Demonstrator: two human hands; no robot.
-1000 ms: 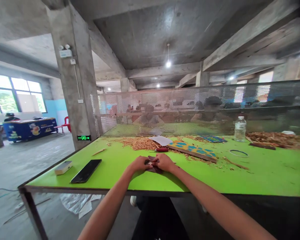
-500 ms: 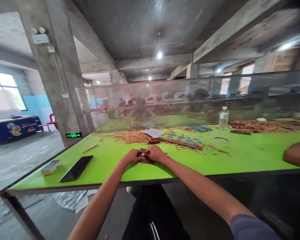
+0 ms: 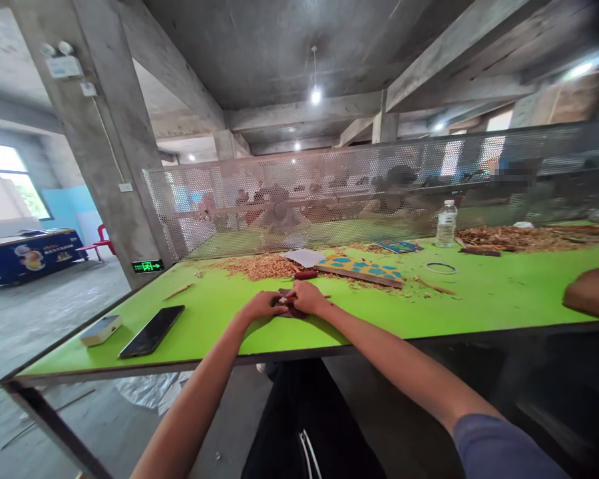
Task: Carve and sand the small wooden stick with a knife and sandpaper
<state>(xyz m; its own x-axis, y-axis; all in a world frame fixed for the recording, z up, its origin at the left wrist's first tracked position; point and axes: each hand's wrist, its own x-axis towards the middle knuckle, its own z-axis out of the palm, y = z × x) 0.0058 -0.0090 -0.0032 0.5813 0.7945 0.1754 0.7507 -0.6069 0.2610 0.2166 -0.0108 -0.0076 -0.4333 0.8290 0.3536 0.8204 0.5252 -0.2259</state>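
Observation:
Both hands meet over a dark reddish-brown flat piece (image 3: 293,313) on the green table, close to its front edge. My left hand (image 3: 263,305) reaches in from the left, fingers closed at a small pale bit that is too small to name. From the right, my right hand (image 3: 305,297) presses its bent fingers down on the brown piece, partly covering it. A thin light-brown tip shows just right of that hand. Just beyond the hands lies a tool with a red handle (image 3: 305,274).
Wood shavings (image 3: 259,267), a patterned board (image 3: 362,271) and a white sheet (image 3: 302,257) lie beyond my hands. A phone (image 3: 152,331) and small box (image 3: 101,330) are left. Right are a bottle (image 3: 446,225), a ring (image 3: 441,268) and another person's arm (image 3: 592,293). Mesh (image 3: 219,219) lines the back.
The camera view has shifted slightly, so the table sits a little higher in the picture. My hands stay together at the brown piece, with only slight finger movement.

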